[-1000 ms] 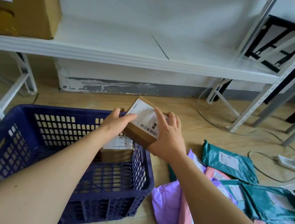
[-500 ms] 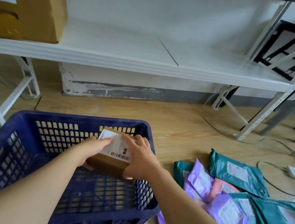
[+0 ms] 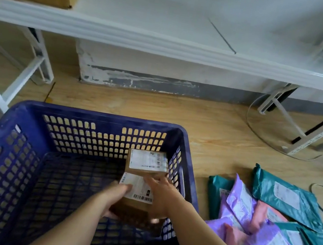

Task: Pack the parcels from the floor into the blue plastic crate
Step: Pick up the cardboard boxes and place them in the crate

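Left hand [image 3: 117, 197] and right hand [image 3: 162, 196] grip a box [image 3: 138, 189] by the crate's [image 3: 102, 115] right wall; dropped tilted, it may jam against the second box [image 3: 147, 162].

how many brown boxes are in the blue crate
2. The far box sits in the blue crate's right corner; the nearer box, just before it, is held by the left hand and right hand. Arms may hide another.
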Demonstrator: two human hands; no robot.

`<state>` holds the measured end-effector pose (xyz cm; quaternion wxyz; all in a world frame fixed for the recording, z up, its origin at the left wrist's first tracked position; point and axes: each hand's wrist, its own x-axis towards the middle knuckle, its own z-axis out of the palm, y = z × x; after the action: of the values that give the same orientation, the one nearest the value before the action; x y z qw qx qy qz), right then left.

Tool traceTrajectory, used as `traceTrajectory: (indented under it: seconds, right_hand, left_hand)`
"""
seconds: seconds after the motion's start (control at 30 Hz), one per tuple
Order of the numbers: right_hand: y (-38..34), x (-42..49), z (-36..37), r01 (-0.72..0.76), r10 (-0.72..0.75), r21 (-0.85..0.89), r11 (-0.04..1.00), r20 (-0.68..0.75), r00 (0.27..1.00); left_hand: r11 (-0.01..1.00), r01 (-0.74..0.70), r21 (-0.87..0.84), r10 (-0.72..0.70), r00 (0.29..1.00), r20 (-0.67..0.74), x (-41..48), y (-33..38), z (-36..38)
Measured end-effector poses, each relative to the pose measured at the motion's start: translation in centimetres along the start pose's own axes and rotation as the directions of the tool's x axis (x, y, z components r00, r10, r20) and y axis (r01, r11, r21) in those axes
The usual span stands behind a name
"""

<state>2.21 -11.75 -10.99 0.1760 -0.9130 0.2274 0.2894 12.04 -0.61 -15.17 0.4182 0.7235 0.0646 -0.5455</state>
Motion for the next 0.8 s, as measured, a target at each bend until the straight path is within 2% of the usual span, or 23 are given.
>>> traceTrajectory:
  seconds: [0.1,0.2,0.37,0.5,0.8]
  right_hand:
    - [0.5,1.8,1.4,-0.020,0.020,0.031,0.999,0.017,1.000]
    - [1.0,3.1,2.4,-0.057,0.059,0.077,0.995,-0.026,0.998]
    - [1.3,4.2,2.3,-0.145,0.133,-0.066,0.987,-0.161,0.978]
    - [0.9,4.7,2.9,-0.181,0.153,-0.183,0.966,-0.154,0.976]
    - [0.7,5.2,3.3,-0.207,0.208,0.020,0.978,-0.072,0.975]
  left_hand:
    - [0.999,0.010,0.031,-0.009,1.000,-0.026,1.8,-1.0,0.2]
    - [1.000,0.017,0.011,-0.017,1.000,-0.020,3.5,-2.0,0.4]
    - [0.998,0.028,-0.058,-0.030,0.999,-0.032,4.6,-2.8,1.5]
    - [0.997,0.079,-0.027,-0.080,0.996,-0.032,4.6,-2.3,1.7]
    - [0.992,0.036,-0.120,-0.042,0.998,-0.049,5.0,-1.6,1.9]
